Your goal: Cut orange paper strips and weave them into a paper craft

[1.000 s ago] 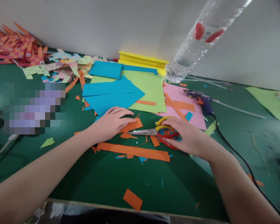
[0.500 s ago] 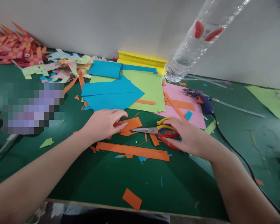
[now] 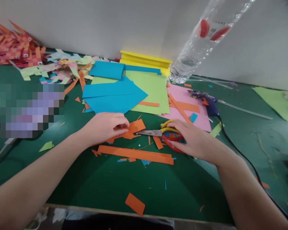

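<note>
My left hand (image 3: pixel 105 126) lies on the green table (image 3: pixel 105 182) with its fingers curled and pinching an orange paper piece (image 3: pixel 134 127). My right hand (image 3: pixel 193 140) rests over the red and yellow handles of the scissors (image 3: pixel 163 133), fingers closed around them; the blades lie flat, pointing left toward the orange piece. In front of both hands lies a long orange paper strip (image 3: pixel 136 154). Blue paper sheets (image 3: pixel 112 95) sit just beyond my left hand.
Green sheets (image 3: pixel 151 89) and a pink sheet (image 3: pixel 189 105) lie behind. A clear plastic bottle (image 3: pixel 199 41) leans at the back. A glue gun (image 3: pixel 206 100) with a black cord (image 3: pixel 242 159) is at right. Woven paper pieces (image 3: pixel 19 51) pile at far left. Scraps litter the table.
My left hand has drawn back leftward and its fingers have curled from flat into a pinch on the orange piece. The right hand on the scissors has barely moved.
</note>
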Motion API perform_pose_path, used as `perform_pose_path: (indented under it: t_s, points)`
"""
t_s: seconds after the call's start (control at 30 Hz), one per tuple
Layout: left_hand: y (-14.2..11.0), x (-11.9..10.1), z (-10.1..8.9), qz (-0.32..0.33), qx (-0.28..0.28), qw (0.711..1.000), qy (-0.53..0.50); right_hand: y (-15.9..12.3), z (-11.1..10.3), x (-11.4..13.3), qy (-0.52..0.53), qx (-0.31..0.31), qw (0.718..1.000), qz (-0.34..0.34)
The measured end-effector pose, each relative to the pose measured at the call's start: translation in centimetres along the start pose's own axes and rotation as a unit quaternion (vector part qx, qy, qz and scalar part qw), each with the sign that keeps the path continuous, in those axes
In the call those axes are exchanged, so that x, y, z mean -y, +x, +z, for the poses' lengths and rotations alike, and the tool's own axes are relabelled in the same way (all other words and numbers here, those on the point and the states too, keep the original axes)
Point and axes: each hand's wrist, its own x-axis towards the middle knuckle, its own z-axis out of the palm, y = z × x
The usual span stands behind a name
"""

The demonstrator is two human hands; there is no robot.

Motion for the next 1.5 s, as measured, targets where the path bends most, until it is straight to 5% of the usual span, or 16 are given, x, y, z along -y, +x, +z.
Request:
perform_pose_path:
  t_s: [0.2, 0.37, 0.77, 1.5]
  points:
    - [0.2, 0.5, 0.3, 0.111, -0.008, 0.993, 0.027, 0.1, -0.1, 0.1, 0.009, 0.001, 1.0, -0.004]
    - [0.4, 0.8, 0.7, 0.139, -0.026, 0.989, 0.048, 0.1, -0.2, 0.2, 0.011, 0.0, 1.0, -0.004]
    - [0.6, 0.7, 1.4, 0.02, -0.003, 0.998, 0.055, -0.1, -0.2, 0.2, 0.017, 0.011, 1.0, 0.016]
    - [0.5, 0.7, 1.5, 0.011, 0.003, 0.998, 0.058, -0.1, -0.1, 0.3, 0.01, -0.018, 1.0, 0.012]
